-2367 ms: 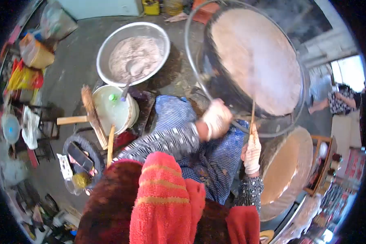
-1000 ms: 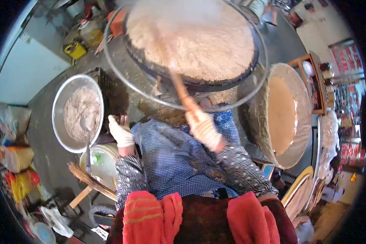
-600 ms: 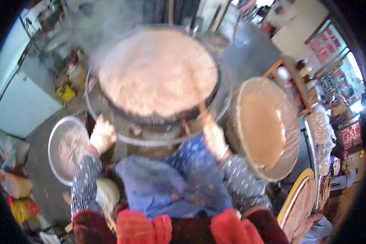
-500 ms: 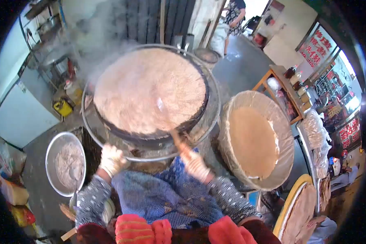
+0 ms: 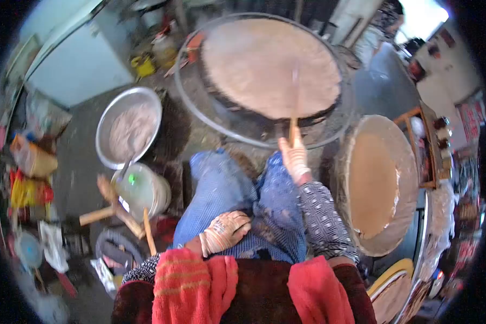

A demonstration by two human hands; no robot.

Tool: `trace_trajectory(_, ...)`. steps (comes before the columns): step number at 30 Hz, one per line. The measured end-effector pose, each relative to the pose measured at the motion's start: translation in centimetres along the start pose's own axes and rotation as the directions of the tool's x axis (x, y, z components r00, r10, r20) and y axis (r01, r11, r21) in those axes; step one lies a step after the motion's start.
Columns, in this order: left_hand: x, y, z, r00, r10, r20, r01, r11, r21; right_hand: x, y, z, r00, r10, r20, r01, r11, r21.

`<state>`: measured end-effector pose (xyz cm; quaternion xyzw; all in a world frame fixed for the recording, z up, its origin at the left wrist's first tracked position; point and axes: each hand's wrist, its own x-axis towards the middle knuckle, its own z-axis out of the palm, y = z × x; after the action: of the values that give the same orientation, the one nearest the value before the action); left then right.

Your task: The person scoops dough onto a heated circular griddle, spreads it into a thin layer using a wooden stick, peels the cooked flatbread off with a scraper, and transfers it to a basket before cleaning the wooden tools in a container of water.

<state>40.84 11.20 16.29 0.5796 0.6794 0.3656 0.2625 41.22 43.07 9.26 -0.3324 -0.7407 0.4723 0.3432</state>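
Note:
My right hand [image 5: 295,157], in a pale glove, is wrapped round the handle of a wooden tool [image 5: 294,102]. The tool's blurred far end lies over the pale crust on the round griddle [image 5: 270,65]. A metal ring [image 5: 200,117] surrounds the griddle. My left hand [image 5: 225,233], gloved too, rests on the blue checked apron [image 5: 216,189] over my lap, fingers slightly spread and holding nothing. Faint steam hangs above the griddle's left part.
A large lined basin of brown batter [image 5: 373,178] stands at the right. On the left are a metal bowl of pale mixture [image 5: 132,127], a white bucket [image 5: 159,194] and a brush [image 5: 121,208]. A person [image 5: 389,19] is at the upper right.
My left hand has moved from beside the ring down onto my lap. The tool has swung right and now points away from me. The view has shifted, with the griddle higher in it.

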Motion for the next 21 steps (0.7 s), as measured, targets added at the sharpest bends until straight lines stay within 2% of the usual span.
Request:
trace_trajectory(1, -0.7, 0.9, -0.3, 0.998, -0.047, -0.032, 0.046, 0.999, -0.015, -2.7, -1.5, 3.0, 0.983, -0.100, 0.156, 0.117, 0.988, -0.105)
trace_trajectory(2, -1.2, 2.1, -0.5, 0.999, 0.036, -0.025, -0.039, 0.992, -0.117, -5.4, -3.0, 6.1, 0.931, -0.196, 0.307, 0.256, 0.952, -0.170)
trace_trajectory(3, -1.6, 2.9, -0.7, 0.992, 0.122, -0.046, -0.129, 0.971, -0.201, -8.2, -8.1, 7.8, 0.807, 0.054, 0.588, 0.001, 0.996, -0.093)
trace_trajectory(4, -2.0, 3.3, -0.9, 0.992, 0.066, -0.104, -0.086, 0.977, -0.196, -10.5, -11.5, 9.5, 0.638, 0.151, 0.755, -0.253, 0.967, 0.020)
trace_trajectory(5, -2.6, 3.7, -1.0, 0.971, 0.189, -0.145, -0.218, 0.952, -0.215, -12.8, -14.7, 10.5, 0.406, 0.200, 0.892, -0.514, 0.857, 0.042)
trace_trajectory(6, -3.6, 3.9, -1.6, 0.932, 0.313, -0.184, -0.350, 0.911, -0.218, -14.1, -17.7, 10.6, 0.268, 0.187, 0.945, -0.592, 0.806, 0.009)
trace_trajectory(7, -4.9, 3.8, -2.7, 0.936, 0.266, -0.232, -0.313, 0.929, -0.198, -15.0, -18.5, 11.2, 0.168, 0.161, 0.973, -0.656, 0.755, -0.011)
trace_trajectory(9, -7.4, 4.3, -4.3, 0.978, 0.120, -0.172, -0.180, 0.901, -0.394, -14.9, -21.1, 9.7, -0.009, 0.143, 0.990, -0.654, 0.748, -0.114)
trace_trajectory(10, -9.0, 4.0, -4.8, 0.965, 0.105, -0.239, -0.181, 0.929, -0.322, -14.2, -21.6, 8.6, -0.084, 0.134, 0.987, -0.606, 0.780, -0.157)
trace_trajectory(11, -10.9, 4.3, -5.4, 0.969, -0.028, -0.245, -0.071, 0.920, -0.386, -13.5, -22.0, 7.5, -0.150, 0.133, 0.980, -0.556, 0.808, -0.195)
trace_trajectory(13, -13.7, 4.3, -6.0, 0.922, -0.145, -0.359, -0.017, 0.911, -0.411, -12.6, -23.3, 5.1, -0.222, 0.277, 0.935, -0.470, 0.809, -0.352)
trace_trajectory(16, -16.5, 3.6, -6.4, 0.855, -0.084, -0.512, -0.104, 0.939, -0.327, -12.4, -22.3, 5.0, -0.334, 0.337, 0.880, -0.371, 0.812, -0.451)
trace_trajectory(18, -16.9, 3.8, -6.5, 0.852, -0.056, -0.520, -0.130, 0.940, -0.315, -14.1, -22.7, 8.2, -0.263, 0.248, 0.933, -0.436, 0.832, -0.344)
trace_trajectory(20, -16.3, 5.0, -8.0, 0.837, -0.085, -0.540, -0.093, 0.952, -0.293, -18.1, -19.2, 15.1, -0.336, 0.204, 0.920, -0.736, 0.552, -0.391)
trace_trajectory(21, -15.9, 5.2, -8.4, 0.851, -0.069, -0.520, -0.098, 0.953, -0.288, -20.2, -18.5, 18.2, -0.318, 0.196, 0.928, -0.793, 0.482, -0.373)
